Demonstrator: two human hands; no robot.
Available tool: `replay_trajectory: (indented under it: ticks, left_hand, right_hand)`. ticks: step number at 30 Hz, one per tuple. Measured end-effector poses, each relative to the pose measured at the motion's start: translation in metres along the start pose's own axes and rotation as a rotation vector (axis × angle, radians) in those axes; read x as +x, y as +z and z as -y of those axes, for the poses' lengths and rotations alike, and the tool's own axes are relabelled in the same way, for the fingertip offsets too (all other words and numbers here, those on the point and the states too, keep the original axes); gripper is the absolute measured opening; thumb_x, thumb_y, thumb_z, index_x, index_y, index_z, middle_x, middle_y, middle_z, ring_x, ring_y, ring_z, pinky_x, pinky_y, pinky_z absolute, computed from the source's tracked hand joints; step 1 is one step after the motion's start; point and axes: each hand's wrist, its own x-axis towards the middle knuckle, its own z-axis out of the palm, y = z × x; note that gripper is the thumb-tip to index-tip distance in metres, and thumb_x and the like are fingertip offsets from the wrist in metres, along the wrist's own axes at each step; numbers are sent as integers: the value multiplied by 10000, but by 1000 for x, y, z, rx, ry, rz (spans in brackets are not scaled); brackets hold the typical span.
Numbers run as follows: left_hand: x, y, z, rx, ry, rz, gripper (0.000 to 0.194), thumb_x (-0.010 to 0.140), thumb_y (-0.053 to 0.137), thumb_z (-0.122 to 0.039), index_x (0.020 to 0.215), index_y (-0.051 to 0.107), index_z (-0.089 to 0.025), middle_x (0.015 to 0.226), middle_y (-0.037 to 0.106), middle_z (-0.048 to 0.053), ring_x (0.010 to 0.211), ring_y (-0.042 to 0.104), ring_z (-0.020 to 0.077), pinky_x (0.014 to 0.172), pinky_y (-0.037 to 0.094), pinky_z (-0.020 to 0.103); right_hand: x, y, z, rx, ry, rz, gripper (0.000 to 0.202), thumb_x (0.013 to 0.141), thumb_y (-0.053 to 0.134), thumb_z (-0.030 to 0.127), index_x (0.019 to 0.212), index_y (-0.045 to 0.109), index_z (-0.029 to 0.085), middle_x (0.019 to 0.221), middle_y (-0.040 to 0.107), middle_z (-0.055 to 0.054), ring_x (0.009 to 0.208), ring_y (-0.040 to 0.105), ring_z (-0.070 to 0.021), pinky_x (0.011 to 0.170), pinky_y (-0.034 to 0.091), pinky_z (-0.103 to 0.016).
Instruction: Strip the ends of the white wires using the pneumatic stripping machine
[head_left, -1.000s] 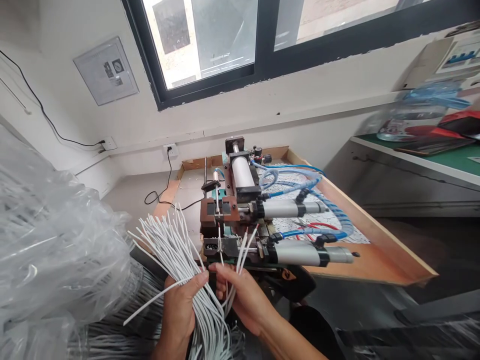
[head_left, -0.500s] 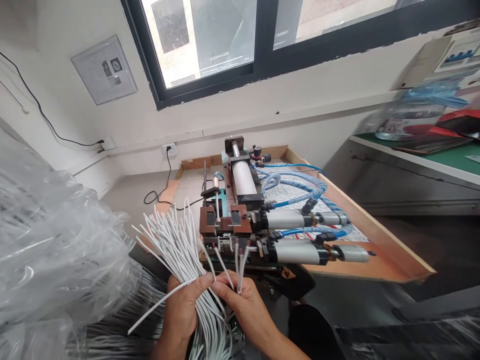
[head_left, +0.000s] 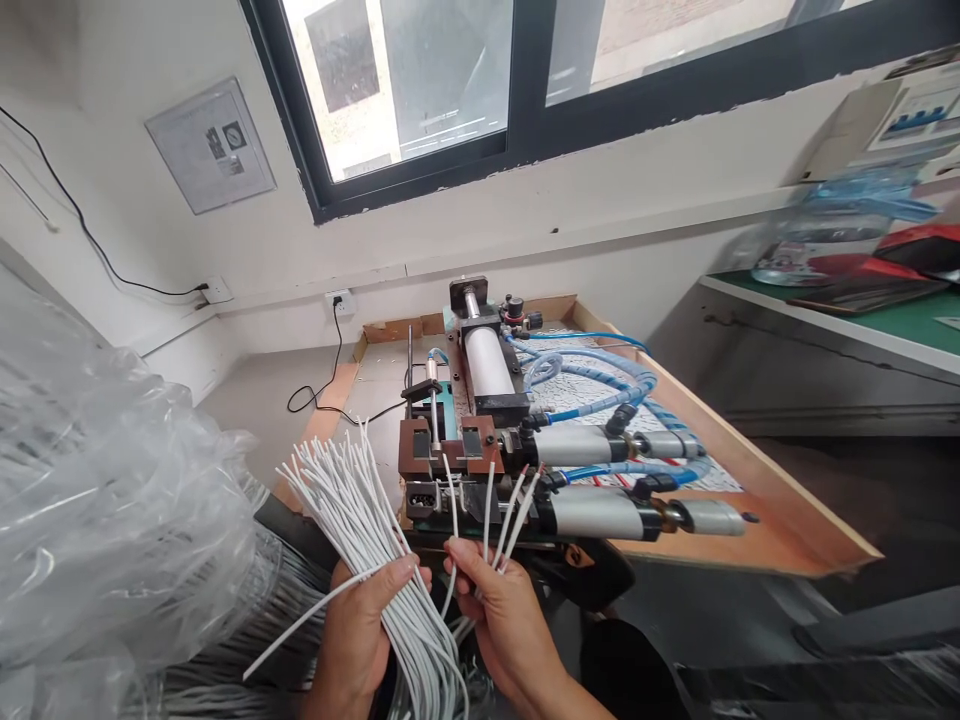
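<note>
My left hand (head_left: 367, 610) is closed round a thick bundle of white cables (head_left: 341, 505), whose cut ends fan out up and to the left. One cable sticks out sideways under the left thumb. To the right of it, my right hand (head_left: 502, 600) pinches several separate white cables (head_left: 514, 520) between thumb and fingers; some show reddish tips. Just beyond both hands stands a pneumatic machine (head_left: 450, 450) with brown jaw blocks and silver cylinders. The lower lengths of the cables hang below the hands, partly hidden.
The machine sits in a shallow wooden tray (head_left: 780, 500) with blue air hoses (head_left: 622, 375). Clear plastic sheeting (head_left: 97, 500) covers more cables at the left. At the right is a green shelf (head_left: 922, 320) with a plastic jug (head_left: 821, 235). A window is above.
My right hand has moved slightly right, away from the left hand, with one more cable drawn apart from the bundle. The bundle in my left hand has sunk a little.
</note>
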Motion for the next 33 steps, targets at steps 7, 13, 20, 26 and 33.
replay_trajectory:
  ticks: [7,13,20,26,33]
  left_hand:
    - [1,-1,-1,20,38,-8,152,492,720,-151,621,642,-131,527,630,2,488,593,158,525,487,281]
    - [0,-1,-1,24,65,27,142,511,702,-126,638,639,-132,539,619,-10,485,562,131,517,470,260]
    - [-2,3,0,103,91,18,179,455,723,-128,619,649,-135,538,621,-4,481,546,135,473,457,248]
    - [-2,1,3,157,124,31,146,478,719,-132,608,650,-134,557,646,9,546,580,160,576,479,279]
    - [2,-3,7,124,119,-34,191,425,737,-155,586,636,-128,506,606,-11,477,548,142,519,475,280]
  right_hand:
    - [7,4,4,-19,78,66,245,532,716,283,498,534,123,420,457,43,369,282,-31,390,123,-193]
    - [8,5,7,-24,94,84,266,530,720,279,474,510,127,425,451,48,380,291,-34,392,147,-186]
    - [1,4,3,-88,66,279,281,574,713,369,669,655,111,467,487,30,451,376,-73,468,279,-208]
    - [-1,6,0,-57,-29,178,258,578,715,364,635,641,123,514,535,10,453,378,-69,437,244,-193]
    - [5,8,6,33,17,-10,276,526,744,335,680,674,117,536,532,17,437,357,-49,405,236,-173]
